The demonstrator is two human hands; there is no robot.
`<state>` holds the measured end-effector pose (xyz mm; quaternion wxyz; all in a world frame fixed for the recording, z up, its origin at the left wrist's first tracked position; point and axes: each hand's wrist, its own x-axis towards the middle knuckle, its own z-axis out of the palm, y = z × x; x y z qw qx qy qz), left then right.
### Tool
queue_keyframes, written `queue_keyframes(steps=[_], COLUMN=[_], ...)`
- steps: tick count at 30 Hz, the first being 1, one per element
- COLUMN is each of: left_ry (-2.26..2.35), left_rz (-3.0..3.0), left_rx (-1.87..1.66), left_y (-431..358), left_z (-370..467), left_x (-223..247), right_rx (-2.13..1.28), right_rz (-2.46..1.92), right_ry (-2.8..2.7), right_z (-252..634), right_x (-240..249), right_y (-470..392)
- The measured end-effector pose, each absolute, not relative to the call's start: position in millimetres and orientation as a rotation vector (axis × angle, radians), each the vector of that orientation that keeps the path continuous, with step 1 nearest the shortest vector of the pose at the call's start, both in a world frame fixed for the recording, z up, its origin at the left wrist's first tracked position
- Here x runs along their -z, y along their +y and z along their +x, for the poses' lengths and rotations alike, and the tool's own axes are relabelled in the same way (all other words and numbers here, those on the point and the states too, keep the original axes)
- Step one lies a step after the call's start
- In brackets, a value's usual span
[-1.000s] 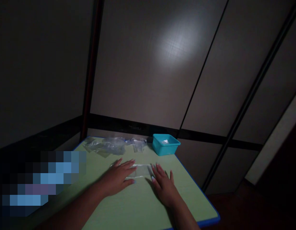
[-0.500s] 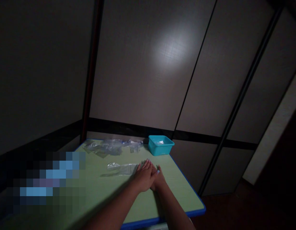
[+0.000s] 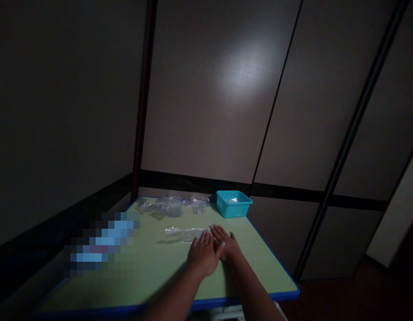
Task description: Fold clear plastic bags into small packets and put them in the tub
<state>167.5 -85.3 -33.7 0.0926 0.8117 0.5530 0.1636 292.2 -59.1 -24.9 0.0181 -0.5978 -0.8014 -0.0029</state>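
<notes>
A clear plastic bag (image 3: 184,235) lies flat on the green tabletop, and its right end runs under my fingers. My left hand (image 3: 203,255) rests palm down with the fingers stretched out, at the near edge of the bag. Beside it on the right, my right hand (image 3: 227,244) also lies flat, fingers pointing forward over the bag's right end. The left thumb crosses close to the right hand and seems to touch it. Neither hand grips anything that I can see.
Crumpled clear bags (image 3: 169,207) lie along the table's back edge. A teal plastic basin (image 3: 233,209) stands at the back right with something clear and shiny inside. A blurred-out blue patch (image 3: 106,240) covers the left side. Dark panels (image 3: 206,111) rise behind the blue-edged table (image 3: 149,276).
My hands were stacked, left over right; now they lie more side by side, the left one nearer to me. The whole view has shifted slightly.
</notes>
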Motion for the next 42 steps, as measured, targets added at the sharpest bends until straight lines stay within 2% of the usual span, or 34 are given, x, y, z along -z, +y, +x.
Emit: queue_keyframes(steps=[9, 18, 34, 42], left_ry=[1.639, 1.837, 2.299, 2.117], left_rz=[2.487, 2.419, 2.183, 2.277], left_rx=[-0.372, -0.351, -0.432, -0.692], left_y=[-100, -115, -112, -100], left_z=[95, 27, 23, 12], left_x=[34, 40, 55, 55], right_rx=[-0.053, -0.055, -0.069, -0.110], right_rz=[-1.923, -1.887, -1.869, -1.895], right_ry=[-2.376, -2.369, -2.338, -2.084], right_z=[287, 288, 290, 298], right_x=[24, 26, 24, 33], right_y=[-61, -59, -61, -51])
